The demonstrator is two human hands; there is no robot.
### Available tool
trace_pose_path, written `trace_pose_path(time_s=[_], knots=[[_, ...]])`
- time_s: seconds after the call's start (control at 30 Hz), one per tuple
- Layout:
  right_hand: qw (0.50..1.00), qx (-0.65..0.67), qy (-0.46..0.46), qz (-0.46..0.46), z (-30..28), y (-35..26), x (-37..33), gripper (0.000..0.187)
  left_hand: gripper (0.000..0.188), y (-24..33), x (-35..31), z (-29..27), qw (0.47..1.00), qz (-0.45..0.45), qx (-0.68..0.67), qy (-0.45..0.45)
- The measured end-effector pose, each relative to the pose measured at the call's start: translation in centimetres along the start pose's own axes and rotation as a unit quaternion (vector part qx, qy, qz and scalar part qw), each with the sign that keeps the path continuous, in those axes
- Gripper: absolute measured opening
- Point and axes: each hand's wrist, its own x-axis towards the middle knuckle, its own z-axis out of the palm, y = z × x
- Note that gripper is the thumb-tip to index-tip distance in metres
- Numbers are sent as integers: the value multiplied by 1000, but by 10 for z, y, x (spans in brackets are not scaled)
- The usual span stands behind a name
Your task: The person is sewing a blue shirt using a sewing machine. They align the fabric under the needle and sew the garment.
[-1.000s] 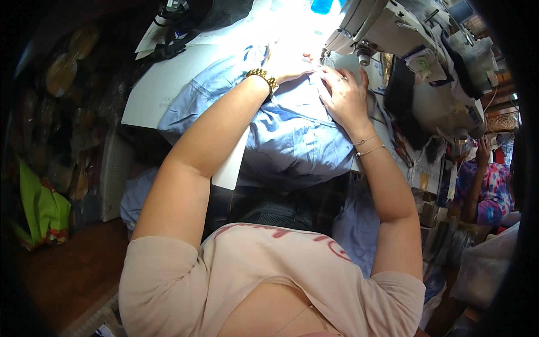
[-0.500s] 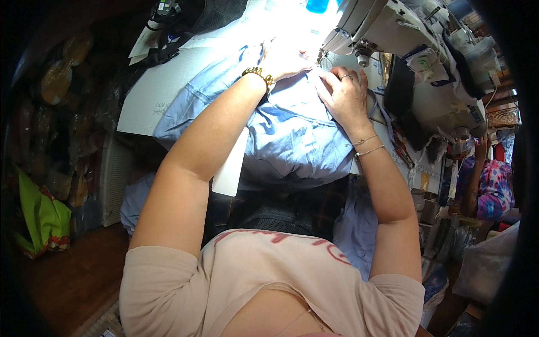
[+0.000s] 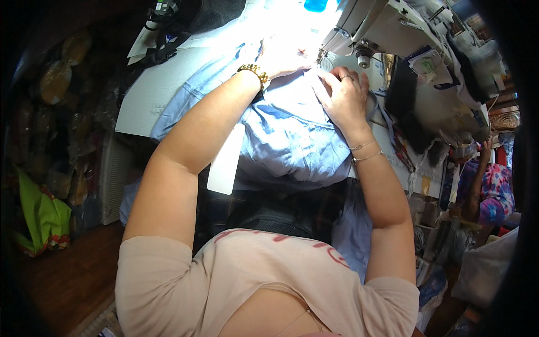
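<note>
A light blue garment (image 3: 286, 140) lies bunched under the sewing machine's lamp and hangs over the table's near edge. My left hand (image 3: 287, 63), with a gold watch at the wrist, rests on its far part beside the needle area; strong glare washes out those fingers. Just right of the needle, my right hand (image 3: 343, 96) pinches the cloth, thumb and bent fingers close together. The white sewing machine (image 3: 387, 28) stands beyond my right hand, its presser foot (image 3: 321, 57) near the fingertips of both hands.
A white strip (image 3: 225, 163) sticks out below my left forearm. Dark straps and a black mesh item (image 3: 216, 14) lie at the table's far left, near a blue object (image 3: 316, 5). Another person in a tie-dyed top (image 3: 495, 188) is at right. A green bag (image 3: 39, 216) is at left.
Both hands stay by the needle with the cloth almost unmoved. My left forearm has shifted slightly left, and the whole view has drifted a little.
</note>
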Motion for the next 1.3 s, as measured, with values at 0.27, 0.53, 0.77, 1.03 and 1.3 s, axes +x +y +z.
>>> trace_pose_path(time_s=[0.27,0.53,0.77,1.03,1.3], knots=[[987,121,-102,6,-31,18,-7,32,11,1,5,0,997,26,-61,-40],[945,-141,270,122,-101,156,-118,26,11,11,4,-4,999,46,-8,1],[948,-183,225,131,-99,197,-147,36,13,11,8,-3,999,29,-9,-31],[955,-147,232,116,-100,193,-144,36,21,6,10,-2,997,43,57,-12],[951,-190,225,95,-103,209,-148,31,27,11,11,-3,994,-11,85,-68]])
